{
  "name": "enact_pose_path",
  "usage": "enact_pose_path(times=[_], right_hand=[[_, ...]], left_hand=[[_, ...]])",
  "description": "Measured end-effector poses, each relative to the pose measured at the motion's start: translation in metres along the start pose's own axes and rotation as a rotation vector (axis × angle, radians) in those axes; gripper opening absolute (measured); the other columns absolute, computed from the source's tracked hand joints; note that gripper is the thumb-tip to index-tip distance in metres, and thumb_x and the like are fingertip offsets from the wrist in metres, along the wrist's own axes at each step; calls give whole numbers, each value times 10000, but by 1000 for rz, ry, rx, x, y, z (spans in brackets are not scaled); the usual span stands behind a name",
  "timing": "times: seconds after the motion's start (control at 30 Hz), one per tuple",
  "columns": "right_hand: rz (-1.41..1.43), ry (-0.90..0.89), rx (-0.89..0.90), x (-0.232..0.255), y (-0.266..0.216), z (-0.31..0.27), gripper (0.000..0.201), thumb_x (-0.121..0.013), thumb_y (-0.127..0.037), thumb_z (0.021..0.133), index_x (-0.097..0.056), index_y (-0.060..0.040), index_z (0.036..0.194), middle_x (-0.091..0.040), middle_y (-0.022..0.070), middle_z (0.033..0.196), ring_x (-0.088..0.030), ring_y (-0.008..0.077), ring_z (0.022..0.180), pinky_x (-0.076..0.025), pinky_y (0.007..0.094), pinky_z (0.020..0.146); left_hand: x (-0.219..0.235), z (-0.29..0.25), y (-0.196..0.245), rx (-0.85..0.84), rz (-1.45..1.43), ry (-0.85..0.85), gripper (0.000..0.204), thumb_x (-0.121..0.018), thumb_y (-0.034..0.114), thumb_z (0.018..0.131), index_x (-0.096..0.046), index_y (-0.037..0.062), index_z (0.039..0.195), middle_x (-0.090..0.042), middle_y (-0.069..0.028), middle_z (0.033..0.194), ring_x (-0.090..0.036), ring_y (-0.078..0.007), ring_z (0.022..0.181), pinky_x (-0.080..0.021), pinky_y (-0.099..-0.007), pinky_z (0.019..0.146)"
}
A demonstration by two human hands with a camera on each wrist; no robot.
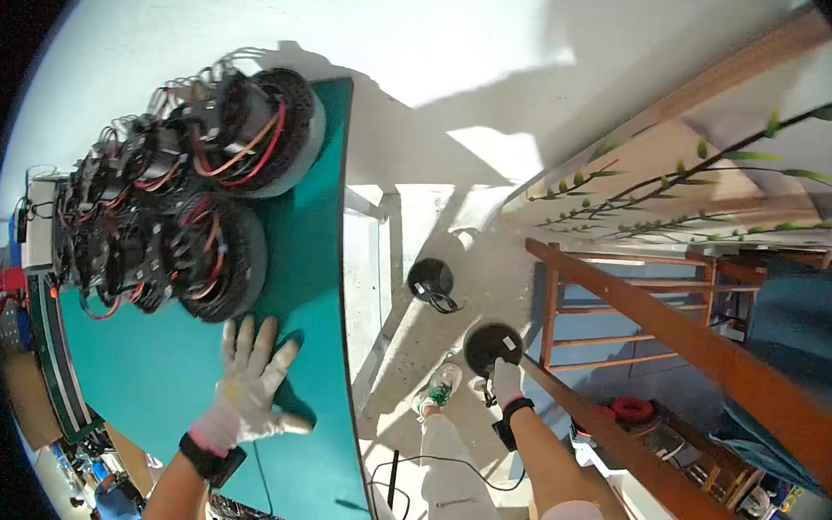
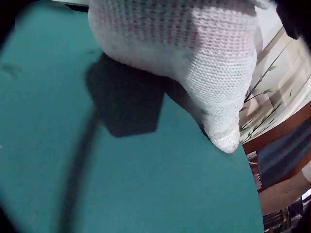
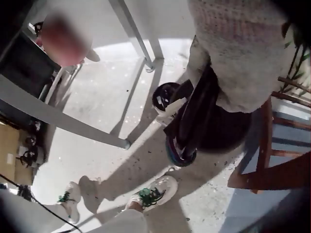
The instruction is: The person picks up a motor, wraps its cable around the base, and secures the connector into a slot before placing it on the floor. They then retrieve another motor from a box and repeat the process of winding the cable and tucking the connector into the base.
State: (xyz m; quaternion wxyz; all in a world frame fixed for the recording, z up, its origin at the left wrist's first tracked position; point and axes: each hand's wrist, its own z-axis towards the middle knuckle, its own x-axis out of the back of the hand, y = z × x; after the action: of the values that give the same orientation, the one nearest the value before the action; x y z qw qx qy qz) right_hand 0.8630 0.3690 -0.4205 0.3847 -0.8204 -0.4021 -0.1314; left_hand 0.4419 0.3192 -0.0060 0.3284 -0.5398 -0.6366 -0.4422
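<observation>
- The left hand (image 1: 248, 384), in a white knit glove with a black band at the wrist, lies flat on the green rubbery mat (image 1: 307, 281) that covers the table, fingers straight and spread.
- The left wrist view shows the gloved thumb (image 2: 221, 126) resting on the same green mat (image 2: 121, 184), with the hand's dark shadow under the palm.
- Just beyond the left fingertips stands a cluster of black wheeled motor units with red and orange wiring (image 1: 177, 192), several of them packed together on the far part of the mat; the nearest tyre is close to the fingers but not touching them.
- The right hand (image 1: 506, 380), also in a white glove with a black wrist band, hangs low beside the table, down towards the floor.
- Its fingers curl round a black round wheel-like unit (image 1: 493, 346); the right wrist view shows the unit (image 3: 194, 131) edge-on under the glove (image 3: 243, 53), with dark cabling and a white tag on it.
- A second black round unit with a cable (image 1: 431, 281) lies on the pale floor, a little apart from the one held.
- White trainers with green laces (image 3: 153, 191) stand on the floor below the right hand.
- A brown wooden rail frame (image 1: 683, 340) runs to the right of it.
</observation>
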Motion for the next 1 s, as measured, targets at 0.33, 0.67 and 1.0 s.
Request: enact_pose_path(times=[0.33,0.67,1.0], right_hand=[[188,84,-46,-36,11,121,289,-482,-237,839,-531,-8,668,-528,100,554,-517,236,485,-385,373,470],[-156,7,-247,-52,-31,192,425,-367,-319,886,-602,22,981,-620,219,954,-571,380,920,-432,440,798],[235,12,-242,-53,-74,202,458,-412,-342,881,-554,77,1000,-596,236,1001,-556,371,942,-407,406,784]], left_hand=[[-19,-25,-14,16,7,-97,1126,-591,736,578,-91,184,1423,-14,-268,1433,-49,-496,1298,-49,-627,1012],[-37,-41,-39,51,61,-30,1063,-504,767,611,-110,196,1416,-88,-280,1404,-86,-507,1284,-60,-646,999],[-37,-29,-46,67,51,-50,1070,-525,759,603,-106,207,1417,-70,-280,1410,-75,-508,1285,-61,-643,1000]])
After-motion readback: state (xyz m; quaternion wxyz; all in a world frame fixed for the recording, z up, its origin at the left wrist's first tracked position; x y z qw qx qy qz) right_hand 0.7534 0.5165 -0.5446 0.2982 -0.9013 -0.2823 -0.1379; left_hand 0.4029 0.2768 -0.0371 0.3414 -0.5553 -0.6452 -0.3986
